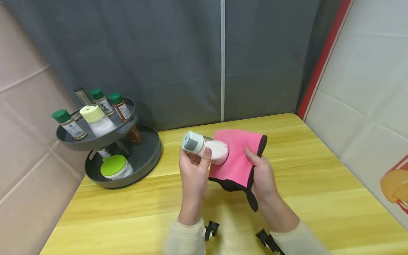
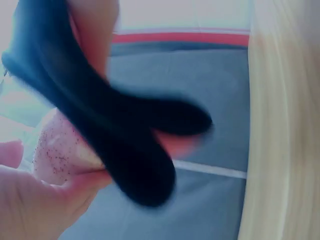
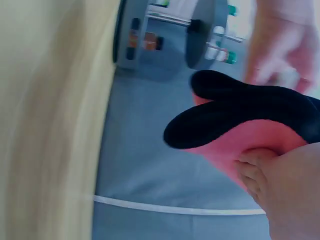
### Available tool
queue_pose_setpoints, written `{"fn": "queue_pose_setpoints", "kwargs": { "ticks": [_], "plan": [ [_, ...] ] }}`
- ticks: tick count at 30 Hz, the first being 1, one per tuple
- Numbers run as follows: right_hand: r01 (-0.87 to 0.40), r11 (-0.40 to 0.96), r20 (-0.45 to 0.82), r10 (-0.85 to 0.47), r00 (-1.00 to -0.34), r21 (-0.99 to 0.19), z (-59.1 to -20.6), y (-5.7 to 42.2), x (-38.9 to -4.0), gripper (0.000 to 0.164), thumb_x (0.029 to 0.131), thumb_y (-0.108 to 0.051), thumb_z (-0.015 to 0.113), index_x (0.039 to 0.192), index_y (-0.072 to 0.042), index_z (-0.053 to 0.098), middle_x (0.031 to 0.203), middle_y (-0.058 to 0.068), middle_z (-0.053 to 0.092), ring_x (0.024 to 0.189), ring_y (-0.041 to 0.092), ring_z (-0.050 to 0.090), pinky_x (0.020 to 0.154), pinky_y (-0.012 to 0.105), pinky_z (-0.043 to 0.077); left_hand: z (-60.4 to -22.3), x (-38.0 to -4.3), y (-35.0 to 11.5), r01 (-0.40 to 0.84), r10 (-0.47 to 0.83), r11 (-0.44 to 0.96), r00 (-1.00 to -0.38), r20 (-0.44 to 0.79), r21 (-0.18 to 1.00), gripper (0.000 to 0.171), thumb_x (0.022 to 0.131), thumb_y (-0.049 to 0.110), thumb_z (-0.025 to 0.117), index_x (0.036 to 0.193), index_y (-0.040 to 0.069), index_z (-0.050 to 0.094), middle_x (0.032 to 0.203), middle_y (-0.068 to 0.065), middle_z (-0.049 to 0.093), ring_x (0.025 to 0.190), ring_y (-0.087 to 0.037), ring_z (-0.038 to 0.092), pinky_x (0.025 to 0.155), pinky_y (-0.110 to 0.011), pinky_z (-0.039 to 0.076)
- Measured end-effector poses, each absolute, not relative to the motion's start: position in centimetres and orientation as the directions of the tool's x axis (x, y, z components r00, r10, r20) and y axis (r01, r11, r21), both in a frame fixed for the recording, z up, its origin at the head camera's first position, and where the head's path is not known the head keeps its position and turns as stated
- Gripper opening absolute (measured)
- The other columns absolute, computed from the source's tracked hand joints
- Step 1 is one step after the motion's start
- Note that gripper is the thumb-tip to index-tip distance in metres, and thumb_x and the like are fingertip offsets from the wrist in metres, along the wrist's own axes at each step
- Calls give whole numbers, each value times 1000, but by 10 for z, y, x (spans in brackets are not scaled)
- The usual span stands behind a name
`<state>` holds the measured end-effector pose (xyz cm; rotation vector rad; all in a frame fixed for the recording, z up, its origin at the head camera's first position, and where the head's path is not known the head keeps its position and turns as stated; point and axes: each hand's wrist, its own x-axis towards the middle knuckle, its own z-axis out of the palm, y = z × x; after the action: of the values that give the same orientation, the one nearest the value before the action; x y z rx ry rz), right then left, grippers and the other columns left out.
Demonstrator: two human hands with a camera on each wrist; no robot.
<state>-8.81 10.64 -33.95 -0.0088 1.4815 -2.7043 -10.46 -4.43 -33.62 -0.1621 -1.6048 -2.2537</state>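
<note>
My left hand (image 1: pixel 193 179) grips a seasoning bottle (image 1: pixel 219 153) with a pale grey cap and white powder inside. The bottle is tilted, cap toward the left, its base end against a pink cloth (image 1: pixel 237 148) with black trim. That cloth is held by my right hand (image 1: pixel 265 177), thumb on top and the other fingers beneath. Blurred black trim (image 2: pixel 120 125) crosses the left wrist view and covers part of the bottle (image 2: pixel 57 150). In the right wrist view, folded cloth (image 3: pixel 245 150) hangs from the right hand (image 3: pixel 295 187).
A grey two-tier rack (image 1: pixel 154 159) stands on the wooden table (image 1: pixel 127 219) at the left. Green-capped spice jars (image 1: pixel 72 125) and a yellow-capped shaker (image 1: pixel 98 120) are on its upper tier; a green-lidded tub (image 1: pixel 116 166) sits below. A grey curtain (image 1: pixel 159 63) hangs behind.
</note>
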Motion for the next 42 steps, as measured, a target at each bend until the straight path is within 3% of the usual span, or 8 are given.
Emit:
{"fn": "queue_pose_setpoints", "kwargs": {
  "ticks": [6,11,21,30,36,42],
  "plan": [
    [103,-565,-59,-95,-994,-819,-356,93,-94,38,110,-31,38,142,-11,41,133,11,58,120,23,60,98,36,53,-334,-111,-36,385,-224,-198,-913,341,901,58,93,3,71,143,6,42,132,-14,56,121,-32,59,103,-45,49],
    [167,-544,-118,-124,-985,-822,-360,93,-85,41,108,-31,42,142,-9,40,134,12,58,120,25,60,97,38,52,-339,-119,-40,388,-222,-141,-909,352,911,58,93,3,70,144,7,42,135,-13,56,125,-29,57,106,-45,47],
    [215,-581,-205,-84,-975,-785,-343,114,-93,40,105,-30,45,142,-18,36,134,7,52,115,22,59,94,36,54,-339,-118,-44,376,-232,-193,-915,330,906,56,93,0,69,142,4,43,131,-16,57,121,-31,59,105,-44,48],
    [186,-478,-160,-95,-982,-858,-367,92,-103,42,92,-8,51,133,-3,41,126,16,61,107,27,66,88,41,57,-346,-122,-43,321,-255,-124,-925,282,939,59,93,4,71,145,6,43,134,-15,58,123,-32,60,104,-47,48],
    [219,-461,-192,-105,-976,-860,-363,93,-89,41,92,-8,52,131,-3,40,124,15,59,106,29,64,89,41,56,-349,-128,-50,342,-250,-170,-922,295,924,57,93,0,69,144,2,43,134,-19,57,124,-34,59,104,-48,47],
    [257,-454,-235,-106,-966,-853,-347,107,-88,50,96,-13,50,142,-6,32,136,15,51,115,28,60,93,38,55,-346,-125,-53,313,-222,-185,-937,271,931,57,94,3,70,144,4,44,132,-18,59,125,-32,59,103,-48,48]
  ]
}}
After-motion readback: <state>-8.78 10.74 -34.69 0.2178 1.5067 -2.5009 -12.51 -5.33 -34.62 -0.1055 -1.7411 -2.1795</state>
